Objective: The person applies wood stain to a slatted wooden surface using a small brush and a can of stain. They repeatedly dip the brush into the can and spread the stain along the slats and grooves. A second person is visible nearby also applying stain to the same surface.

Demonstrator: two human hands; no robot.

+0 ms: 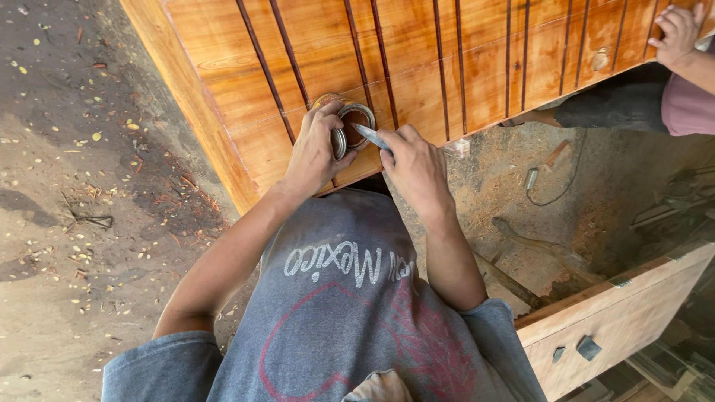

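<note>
1. Far left, bare dirt floor [82, 223] scattered with leaves and shavings; nothing being handled out there.
2. Moving in: the left hand [313, 152] reaches up from the lower left, forearm angled steeply, wrist slightly bent. Its fingers [328, 112] are curled and clamped on a small round tin [350, 126], pinning it against the varnished wooden panel [447, 59].
3. The tin sits low on the panel near its bottom edge, between two dark grooves, open mouth showing a brownish inside.
4. Right beside it, the right hand [417, 167] is closed around a thin metal blade [370, 135], tip pointing left and touching the tin's rim. Elbow tucked, forearm rising nearly straight up.
5. My read: this is the dipping or prying step at the tin, blade working at the mouth. The next move calls for a steady left-hand hold, so the tin doesn't slide off the slanted wood, and a small, controlled wrist turn from the right.
6. Further right, a second person's hand [679, 33] rests on the panel's top corner, apart from the work.
7. Lower right, a pale wooden drawer unit [618, 320] stands on sawdust.
</note>
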